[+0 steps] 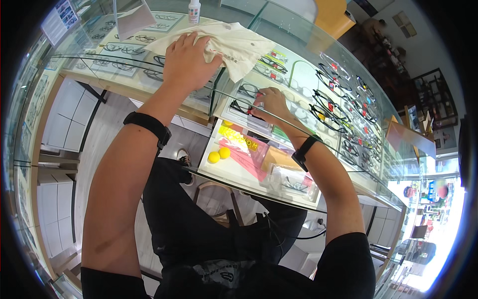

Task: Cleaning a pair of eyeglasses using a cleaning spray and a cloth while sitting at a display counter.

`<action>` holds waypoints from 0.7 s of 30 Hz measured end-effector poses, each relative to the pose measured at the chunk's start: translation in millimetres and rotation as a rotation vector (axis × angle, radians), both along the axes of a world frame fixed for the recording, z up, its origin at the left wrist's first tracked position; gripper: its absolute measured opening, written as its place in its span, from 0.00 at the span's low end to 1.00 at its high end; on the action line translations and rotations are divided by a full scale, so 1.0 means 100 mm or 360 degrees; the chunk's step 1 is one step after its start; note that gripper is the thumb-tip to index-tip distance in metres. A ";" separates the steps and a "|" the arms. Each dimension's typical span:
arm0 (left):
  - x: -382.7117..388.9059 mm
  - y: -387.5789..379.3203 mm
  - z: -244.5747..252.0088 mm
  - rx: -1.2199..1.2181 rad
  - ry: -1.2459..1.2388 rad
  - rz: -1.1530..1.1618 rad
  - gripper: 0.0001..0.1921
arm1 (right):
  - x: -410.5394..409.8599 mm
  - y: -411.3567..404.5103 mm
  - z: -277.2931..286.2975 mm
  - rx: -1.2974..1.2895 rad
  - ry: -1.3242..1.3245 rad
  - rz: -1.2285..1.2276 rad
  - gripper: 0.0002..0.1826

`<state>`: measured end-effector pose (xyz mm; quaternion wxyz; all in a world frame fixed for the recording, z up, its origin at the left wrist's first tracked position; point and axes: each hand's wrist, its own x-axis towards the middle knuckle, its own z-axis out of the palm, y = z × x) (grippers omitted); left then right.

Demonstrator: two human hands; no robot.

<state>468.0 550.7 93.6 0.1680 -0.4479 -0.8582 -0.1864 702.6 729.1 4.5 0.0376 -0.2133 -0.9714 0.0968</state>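
My left hand [190, 61] lies palm down, fingers spread, on a cream cloth [242, 46] spread over the glass counter top [257, 17]. Some print on the cloth shows beside my thumb. Below the glass, my right hand [273, 102] reaches inside the display case, at a pair of black eyeglasses [239, 106] with a red tag. Its fingertips are partly hidden, so a firm grip cannot be made out. Another dark pair of eyeglasses [248, 89] sits just behind. A small white bottle [194, 11] stands upright beyond the cloth.
An open drawer [209, 166] in front of me holds yellow balls [218, 155], a pink sheet [248, 157] and plastic-wrapped eyeglasses [295, 183]. More eyeglass frames [330, 104] fill the case at right. The glass front edge [257, 106] crosses above my right forearm. A stool [214, 187] stands below.
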 end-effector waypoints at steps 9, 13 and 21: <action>0.02 -0.01 0.05 -0.0048 -0.0111 -0.0004 0.34 | -0.05 0.06 -0.01 0.0038 -0.0011 -0.0019 0.10; 0.03 0.00 0.06 -0.0038 -0.0070 -0.0008 0.33 | -0.07 0.05 0.03 0.0035 -0.0050 -0.0032 0.09; 0.04 -0.02 0.13 0.0110 -0.0236 -0.0082 0.27 | 0.04 -0.30 0.23 -0.0161 -0.0053 0.0048 0.08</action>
